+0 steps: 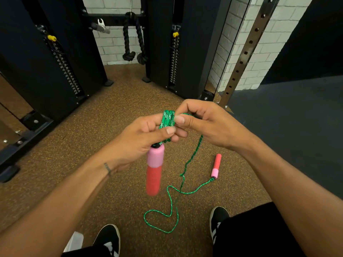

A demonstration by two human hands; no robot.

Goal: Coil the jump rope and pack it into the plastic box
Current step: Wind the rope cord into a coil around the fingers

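With the left hand [144, 138] pinching the green coil [168, 120] above the hanging handle [155, 169] and the right hand [202, 123] gripping the next turn beside it, keep loops even (slack and second handle [216, 166] lie on the floor [111, 117] below the coil).

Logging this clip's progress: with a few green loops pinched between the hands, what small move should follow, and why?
Probably the right hand should draw up another length and lay one more loop on the bundle held by the left hand. Much of the rope lies slack on the floor, ending at the second handle.
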